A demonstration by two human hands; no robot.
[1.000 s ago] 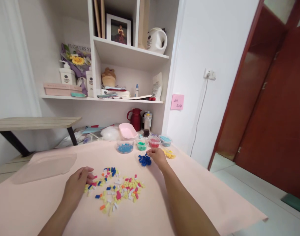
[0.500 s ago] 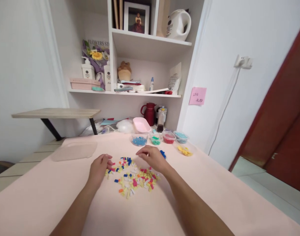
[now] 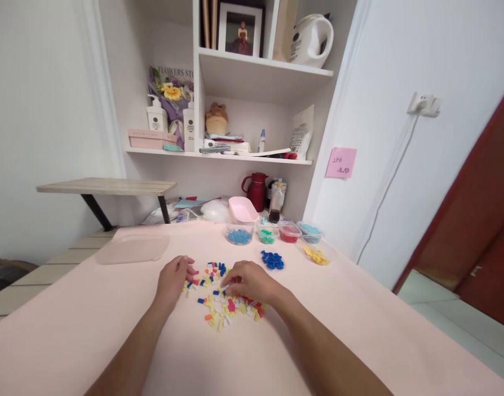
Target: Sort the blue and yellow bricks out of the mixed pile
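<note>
Small coloured pieces point(image 3: 219, 311), mostly yellow, white, pink and dark blue, lie in a loose scatter on the pink tabletop point(image 3: 186, 352). My left hand point(image 3: 173, 279) rests at the scatter's left edge, fingers loosely apart, touching or just over a few pieces. Over the scatter's middle, my right hand point(image 3: 250, 281) reaches down with bent fingers and thumb a little apart. A dark blue piece is close to its fingertips; no piece shows clearly in its grip. Behind the right hand sits a separate heap of dark blue pieces point(image 3: 272, 260).
Beyond the heap stand clear tubs: blue pieces point(image 3: 239, 236), green pieces point(image 3: 267, 237), red pieces point(image 3: 289, 233), light blue pieces point(image 3: 310, 228) and yellow pieces point(image 3: 317, 256). A clear lid point(image 3: 132, 249) lies left. A pink tray point(image 3: 243, 209), red jug point(image 3: 257, 192) and bottle point(image 3: 276, 203) are behind.
My right hand has moved down and towards me, from beside the dark blue heap to the mixed pieces, uncovering the heap. The left hand has stayed nearly in place. The view has shifted slightly.
</note>
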